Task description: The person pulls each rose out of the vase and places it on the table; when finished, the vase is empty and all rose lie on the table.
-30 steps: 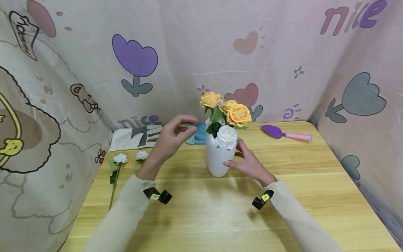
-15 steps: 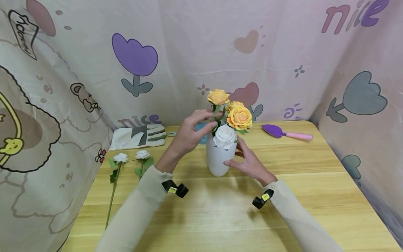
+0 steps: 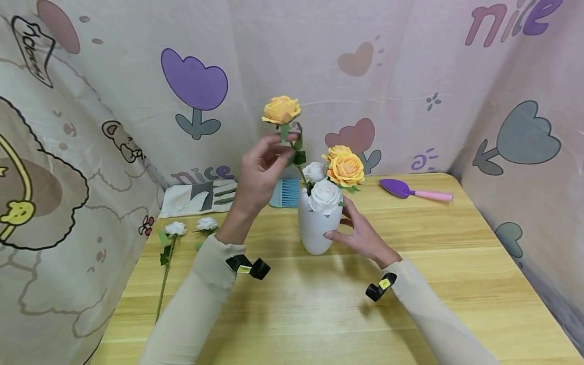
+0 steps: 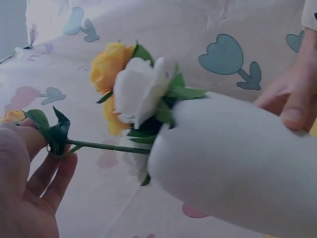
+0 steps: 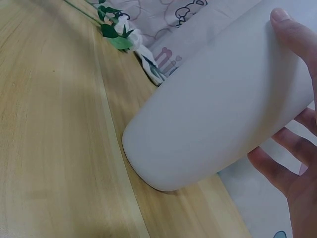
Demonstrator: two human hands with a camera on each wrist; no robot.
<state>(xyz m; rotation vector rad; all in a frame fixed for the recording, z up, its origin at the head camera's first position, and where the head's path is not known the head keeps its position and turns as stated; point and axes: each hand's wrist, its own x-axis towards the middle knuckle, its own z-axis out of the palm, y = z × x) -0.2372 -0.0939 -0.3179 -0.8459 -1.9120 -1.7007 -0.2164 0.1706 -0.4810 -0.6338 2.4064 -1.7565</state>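
Observation:
A white vase (image 3: 315,233) stands upright on the wooden table, with two white roses and two yellow roses in its mouth. My right hand (image 3: 362,238) grips the vase's right side, thumb in front and fingers behind, as the right wrist view also shows. My left hand (image 3: 260,172) pinches the leafy stem of a yellow rose (image 3: 281,110) just under its bloom. That rose is raised well above the others, leaning left. In the left wrist view its green stem (image 4: 109,147) still runs into the vase mouth; the stem's lower end is hidden inside.
Two white roses (image 3: 175,228) on stems lie at the table's left. Behind them are white-and-grey gloves (image 3: 182,200). A blue comb-like tool (image 3: 287,193) lies behind the vase. A purple trowel with pink handle (image 3: 429,195) rests at the back right. Printed cloth walls border the table.
My left hand reached in to the vase's flowers, took hold of a yellow rose's stem and drew it upward and to the left. My right hand has stayed on the vase.

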